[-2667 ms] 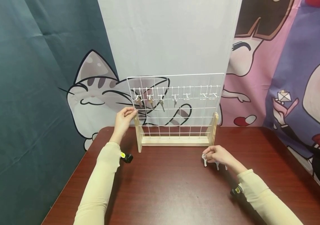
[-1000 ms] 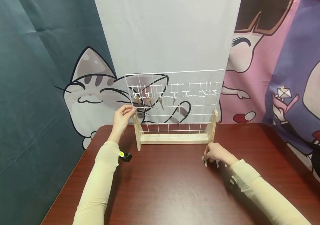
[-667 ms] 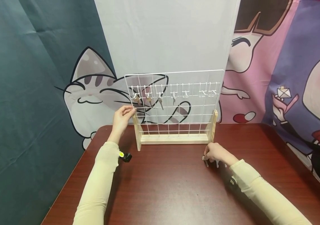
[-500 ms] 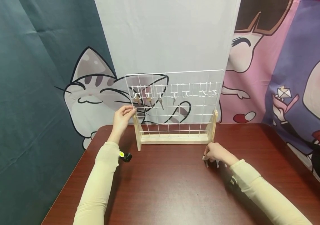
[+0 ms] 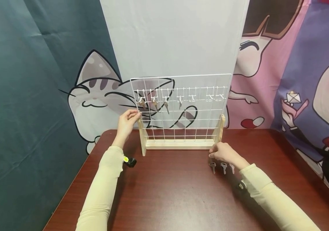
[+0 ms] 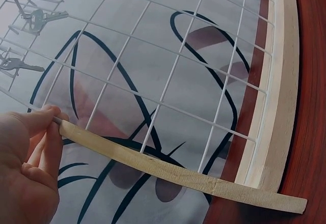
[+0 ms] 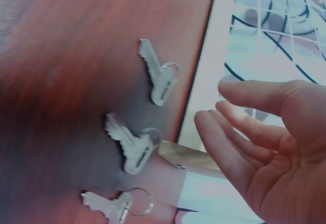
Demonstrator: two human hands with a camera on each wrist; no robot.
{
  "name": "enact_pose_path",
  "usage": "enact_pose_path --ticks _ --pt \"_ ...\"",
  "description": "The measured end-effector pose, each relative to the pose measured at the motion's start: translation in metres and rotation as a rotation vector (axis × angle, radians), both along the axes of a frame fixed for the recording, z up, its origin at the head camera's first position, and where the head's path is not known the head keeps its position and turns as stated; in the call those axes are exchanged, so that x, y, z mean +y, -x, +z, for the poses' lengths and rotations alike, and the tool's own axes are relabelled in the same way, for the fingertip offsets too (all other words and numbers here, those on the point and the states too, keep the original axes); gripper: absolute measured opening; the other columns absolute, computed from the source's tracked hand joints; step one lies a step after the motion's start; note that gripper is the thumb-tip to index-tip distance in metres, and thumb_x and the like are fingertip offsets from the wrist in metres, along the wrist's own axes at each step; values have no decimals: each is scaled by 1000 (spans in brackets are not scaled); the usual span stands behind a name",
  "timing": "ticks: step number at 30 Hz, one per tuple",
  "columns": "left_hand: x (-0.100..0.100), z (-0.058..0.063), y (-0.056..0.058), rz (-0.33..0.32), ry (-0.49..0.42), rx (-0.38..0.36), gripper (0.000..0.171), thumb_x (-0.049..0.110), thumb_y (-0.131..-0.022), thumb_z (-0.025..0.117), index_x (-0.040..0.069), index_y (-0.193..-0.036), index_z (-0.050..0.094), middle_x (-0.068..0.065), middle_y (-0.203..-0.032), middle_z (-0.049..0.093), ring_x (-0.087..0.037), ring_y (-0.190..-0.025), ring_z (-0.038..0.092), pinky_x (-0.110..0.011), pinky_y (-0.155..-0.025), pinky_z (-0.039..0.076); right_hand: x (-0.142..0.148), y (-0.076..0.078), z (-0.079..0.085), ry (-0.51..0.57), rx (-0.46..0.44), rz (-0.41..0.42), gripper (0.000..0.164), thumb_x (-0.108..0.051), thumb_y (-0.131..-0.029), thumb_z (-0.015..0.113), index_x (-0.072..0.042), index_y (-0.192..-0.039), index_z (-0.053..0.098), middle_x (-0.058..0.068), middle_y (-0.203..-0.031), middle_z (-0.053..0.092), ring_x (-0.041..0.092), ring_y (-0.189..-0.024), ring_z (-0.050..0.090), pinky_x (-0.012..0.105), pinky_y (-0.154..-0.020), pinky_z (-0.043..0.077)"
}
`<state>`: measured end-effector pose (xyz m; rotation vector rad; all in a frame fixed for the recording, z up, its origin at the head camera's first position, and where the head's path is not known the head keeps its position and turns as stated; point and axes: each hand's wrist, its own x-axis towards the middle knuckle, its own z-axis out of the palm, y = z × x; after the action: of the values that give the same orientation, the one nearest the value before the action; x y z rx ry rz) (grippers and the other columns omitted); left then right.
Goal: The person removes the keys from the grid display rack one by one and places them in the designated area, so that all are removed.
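My left hand [image 5: 126, 123] pinches the left side wire of a white wire grid rack [image 5: 181, 76], right at the top of its wooden upright [image 6: 188, 177]. My right hand [image 5: 225, 153] hovers just above the table near the rack's right foot. In the right wrist view its thumb and fingers are parted, with nothing between them. Three silver keys lie in a row below that hand: one key [image 7: 159, 79] closest to the rack, a middle key [image 7: 133, 145] and a third key [image 7: 114, 206]. Each has a small ring at its head.
Several white hooks line the grid's upper part. Keys hang on the left ones, among them a brassy key [image 5: 155, 104] and a silver key [image 5: 166, 106]; the right-hand hooks [image 5: 219, 97] are bare. Under the rack is a reddish-brown table [image 5: 176, 192]. Printed curtains stand behind.
My right hand has let go of the leftmost key and lifted slightly; that key now lies beside the other two. The left hand keeps its pinch. The head view has shifted a little.
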<state>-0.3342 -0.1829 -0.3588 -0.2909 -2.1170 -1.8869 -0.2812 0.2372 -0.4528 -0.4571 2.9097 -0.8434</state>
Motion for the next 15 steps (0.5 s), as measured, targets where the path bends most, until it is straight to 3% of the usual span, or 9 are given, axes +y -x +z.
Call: enact_pose_path --ticks 6,11,15 --pt "1 0 0 3 3 -4 29 5 -97 67 -13 -119 62 -29 -120 66 -9 -95 68 -21 -87 55 4 6 20 85 82 -40 21 -12 -89 74 3 -103 72 7 -81 73 19 -70 65 36 -65 53" --pt "2 1 -1 2 7 0 30 5 -97 67 -14 -120 61 -30 -120 66 -9 -94 67 -21 -87 54 2 10 42 163 163 -92 25 -16 -93 72 -1 -112 73 12 -96 76 26 -88 69 47 -82 54" --pt "1 1 -1 8 16 -7 31 6 -97 67 -14 -121 61 -28 -119 67 -10 -95 67 -20 -87 54 -5 15 55 252 245 -129 25 -20 -95 72 -4 -114 74 12 -101 76 26 -92 72 43 -83 55"
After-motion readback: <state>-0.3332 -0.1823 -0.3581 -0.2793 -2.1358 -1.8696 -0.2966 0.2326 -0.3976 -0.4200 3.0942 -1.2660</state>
